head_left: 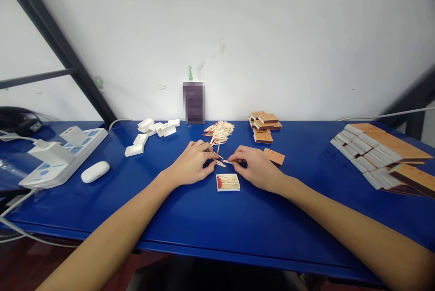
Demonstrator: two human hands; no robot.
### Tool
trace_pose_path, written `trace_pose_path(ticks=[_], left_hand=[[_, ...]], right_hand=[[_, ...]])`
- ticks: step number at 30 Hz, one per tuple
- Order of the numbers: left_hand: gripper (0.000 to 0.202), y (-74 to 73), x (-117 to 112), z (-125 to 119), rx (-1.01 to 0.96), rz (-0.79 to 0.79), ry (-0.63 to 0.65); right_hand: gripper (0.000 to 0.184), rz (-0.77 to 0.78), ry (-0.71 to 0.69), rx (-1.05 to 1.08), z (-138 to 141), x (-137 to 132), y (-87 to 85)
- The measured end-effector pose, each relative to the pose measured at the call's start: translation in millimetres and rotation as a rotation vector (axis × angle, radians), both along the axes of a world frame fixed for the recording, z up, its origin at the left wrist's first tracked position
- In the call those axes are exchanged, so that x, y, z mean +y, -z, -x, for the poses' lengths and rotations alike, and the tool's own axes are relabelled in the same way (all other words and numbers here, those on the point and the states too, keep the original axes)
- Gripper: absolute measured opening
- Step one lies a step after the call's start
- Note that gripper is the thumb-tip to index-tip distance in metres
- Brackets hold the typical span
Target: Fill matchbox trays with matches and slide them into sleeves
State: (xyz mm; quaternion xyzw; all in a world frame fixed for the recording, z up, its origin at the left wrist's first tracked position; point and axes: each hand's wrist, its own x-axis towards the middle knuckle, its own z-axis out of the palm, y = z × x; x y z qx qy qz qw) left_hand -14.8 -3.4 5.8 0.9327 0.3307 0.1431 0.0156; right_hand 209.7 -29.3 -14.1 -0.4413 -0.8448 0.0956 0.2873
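Between my fingertips, just behind a small white matchbox tray, are a few loose matches. My left hand pinches some of these matches between thumb and fingers. A match is gripped at its end by my right hand, its red head toward the left. Matches with red heads at the left lie in a row in the tray. Farther back is a heap of loose matches. Beside my right hand lies an orange matchbox sleeve, partly covered by the hand.
Several white trays lie at the back left, near a white earbud case and a power strip. Matchboxes are piled at the back right; a larger stack of matchboxes stands far right. A pixelated dark box leans against the wall.
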Motion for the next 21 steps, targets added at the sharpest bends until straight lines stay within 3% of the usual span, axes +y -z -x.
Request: trace_pose_path(ticks=[6, 9, 14, 21], left_hand=[[0.035, 4.4, 1, -1, -0.189, 0.102, 0.026], [0.034, 5.9, 9, 4, -0.276, 0.073, -0.010], [0.034, 2.8, 22, 18, -0.114, -0.004, -0.103], [0.022, -4.6, 16, 21, -0.044, 0.091, -0.042]], right_hand=[[0.020, -0.013, 0.011, 0.029, 2, 4, 0.4], [0.019, 0.030, 0.001, 0.051, 7, 2, -2.5], [0.014, 0.074, -0.042, 0.109, 16, 2, -3.2], [0.013, 0.229, -0.027, 0.125, 17, 3, -13.1]])
